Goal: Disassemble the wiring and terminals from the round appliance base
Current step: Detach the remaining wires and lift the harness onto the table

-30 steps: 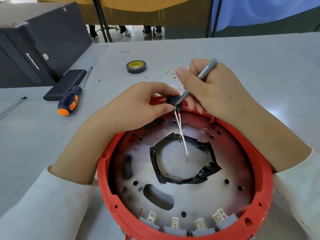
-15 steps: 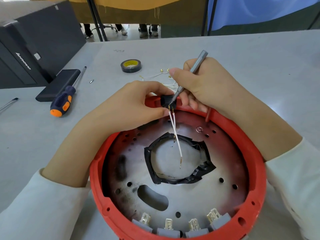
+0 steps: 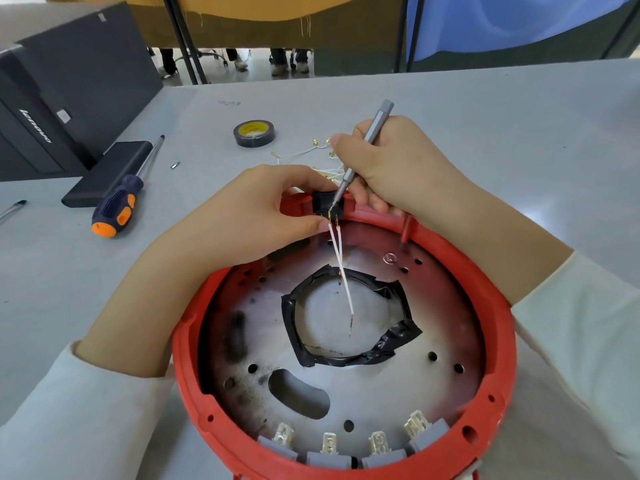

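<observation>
Left hand (image 3: pixel 242 220) pinches black switch block (image 3: pixel 325 204) at far rim of red round base (image 3: pixel 183 355). Right hand (image 3: pixel 391 168) grips slim grey tool (image 3: pixel 367 143), tip on block terminals. Two white wires (image 3: pixel 341 271) hang from block over base plate. Base at table (image 3: pixel 519 133) near edge. Tape roll (image 3: pixel 254 133), loose wires (image 3: pixel 304 154) beyond; orange-blue screwdriver (image 3: pixel 117 209) left.
</observation>
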`<state>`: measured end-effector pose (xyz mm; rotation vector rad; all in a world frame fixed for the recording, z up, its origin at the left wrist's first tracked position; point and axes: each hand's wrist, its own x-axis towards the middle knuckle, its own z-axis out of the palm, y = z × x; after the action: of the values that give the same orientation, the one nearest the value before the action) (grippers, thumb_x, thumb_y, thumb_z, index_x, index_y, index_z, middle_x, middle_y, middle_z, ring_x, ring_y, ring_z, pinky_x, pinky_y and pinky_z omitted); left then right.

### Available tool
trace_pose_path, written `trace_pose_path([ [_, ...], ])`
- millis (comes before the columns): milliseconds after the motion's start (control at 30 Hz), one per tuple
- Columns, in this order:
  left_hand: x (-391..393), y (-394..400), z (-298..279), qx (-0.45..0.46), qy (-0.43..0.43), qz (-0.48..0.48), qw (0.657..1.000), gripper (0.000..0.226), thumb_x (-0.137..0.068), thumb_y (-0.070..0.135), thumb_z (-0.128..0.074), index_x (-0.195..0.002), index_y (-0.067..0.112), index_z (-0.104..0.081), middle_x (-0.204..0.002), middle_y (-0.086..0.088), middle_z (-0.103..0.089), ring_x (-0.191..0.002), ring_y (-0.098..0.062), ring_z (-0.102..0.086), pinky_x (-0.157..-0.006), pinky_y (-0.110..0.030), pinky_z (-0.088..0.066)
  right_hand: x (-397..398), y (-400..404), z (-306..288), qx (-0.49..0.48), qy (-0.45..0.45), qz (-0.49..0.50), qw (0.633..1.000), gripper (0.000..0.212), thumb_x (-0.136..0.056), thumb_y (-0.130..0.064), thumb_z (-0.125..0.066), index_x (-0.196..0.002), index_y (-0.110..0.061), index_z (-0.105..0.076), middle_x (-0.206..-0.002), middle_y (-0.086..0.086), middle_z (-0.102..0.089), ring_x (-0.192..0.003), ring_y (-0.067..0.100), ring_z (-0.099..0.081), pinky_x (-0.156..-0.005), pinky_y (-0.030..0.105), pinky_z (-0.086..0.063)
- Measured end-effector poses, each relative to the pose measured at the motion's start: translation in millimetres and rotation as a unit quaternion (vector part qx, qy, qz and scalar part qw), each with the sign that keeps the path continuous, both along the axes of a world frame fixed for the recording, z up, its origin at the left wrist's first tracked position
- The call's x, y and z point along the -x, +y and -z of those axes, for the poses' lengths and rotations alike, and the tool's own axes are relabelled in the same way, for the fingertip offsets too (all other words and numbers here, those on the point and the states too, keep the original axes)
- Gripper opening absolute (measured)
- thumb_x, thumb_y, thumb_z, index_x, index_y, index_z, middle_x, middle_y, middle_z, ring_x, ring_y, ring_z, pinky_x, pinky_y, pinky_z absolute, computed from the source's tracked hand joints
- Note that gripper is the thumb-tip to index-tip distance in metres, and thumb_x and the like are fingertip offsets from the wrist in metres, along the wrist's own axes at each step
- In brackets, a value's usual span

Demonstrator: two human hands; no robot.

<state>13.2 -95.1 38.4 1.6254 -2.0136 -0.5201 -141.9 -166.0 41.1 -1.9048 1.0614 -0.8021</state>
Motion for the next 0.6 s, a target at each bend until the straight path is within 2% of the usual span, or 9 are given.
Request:
trace_pose_path([
  [133, 0, 1, 0, -0.003, 0.000, -0.001, 1.000, 0.032, -0.081, 0.025, -0.070, -0.112, 0.032, -0.063, -0.101, 0.027, -0.061, -0.098, 0.009, -0.053, -0.083, 0.002, -0.033, 8, 8, -4, 0.009, -0.029, -0.039, 0.999, 0.038, -0.096, -0.030, -0.051, -0.062, -0.015, -0.044, -0.043, 0.006, -0.058, -0.029, 0.018, -0.042, -0.031, 0.017, -0.031],
  [233, -1, 1, 2, 0.001, -0.001, -0.002, 1.000, 0.032, -0.081, 0.024, -0.070, -0.112, 0.032, -0.064, -0.105, 0.023, -0.063, -0.101, 0.007, -0.054, -0.087, -0.002, -0.035, 11, 13, -2, -0.007, -0.054, -0.057, 0.997, 0.034, -0.090, -0.032, -0.063, -0.064, -0.017, -0.046, -0.047, 0.005, -0.061, -0.031, 0.017, -0.045, -0.032, 0.018, -0.031],
  [300, -2, 1, 2, 0.000, 0.008, -0.007, 1.000, 0.033, -0.081, 0.023, -0.070, -0.112, 0.033, -0.063, -0.109, 0.020, -0.063, -0.102, 0.006, -0.055, -0.089, -0.006, -0.036, 13, 15, 2, -0.023, -0.088, -0.040, 0.995, 0.034, -0.084, -0.027, -0.071, -0.063, -0.018, -0.046, -0.046, 0.004, -0.059, -0.031, 0.016, -0.044, -0.032, 0.017, -0.028],
  [367, -2, 1, 2, -0.004, 0.016, -0.007, 1.000, 0.034, -0.080, 0.022, -0.070, -0.112, 0.033, -0.063, -0.111, 0.019, -0.063, -0.105, 0.005, -0.055, -0.093, -0.009, -0.038, 14, 14, 4, -0.036, -0.121, -0.021, 0.992, 0.036, -0.082, -0.018, -0.072, -0.060, -0.018, -0.044, -0.043, 0.005, -0.056, -0.029, 0.014, -0.043, -0.032, 0.014, -0.026],
  [500, -2, 1, 2, -0.006, 0.017, -0.003, 1.000, 0.032, -0.080, 0.022, -0.070, -0.109, 0.036, -0.062, -0.108, 0.021, -0.063, -0.103, 0.004, -0.056, -0.092, -0.014, -0.040, 10, 15, 7, 0.013, -0.032, -0.005, 0.999, 0.025, -0.074, -0.017, -0.063, -0.059, -0.020, -0.043, -0.042, 0.003, -0.057, -0.030, 0.015, -0.043, -0.037, 0.019, -0.030],
  [600, -3, 2, 1, -0.009, 0.018, -0.004, 1.000, 0.033, -0.080, 0.024, -0.069, -0.107, 0.040, -0.061, -0.109, 0.022, -0.063, -0.103, 0.004, -0.056, -0.092, -0.013, -0.040, 9, 16, 7, 0.015, -0.039, 0.009, 0.999, 0.016, -0.063, -0.022, -0.057, -0.057, -0.022, -0.042, -0.041, 0.004, -0.056, -0.031, 0.018, -0.042, -0.042, 0.025, -0.032],
])
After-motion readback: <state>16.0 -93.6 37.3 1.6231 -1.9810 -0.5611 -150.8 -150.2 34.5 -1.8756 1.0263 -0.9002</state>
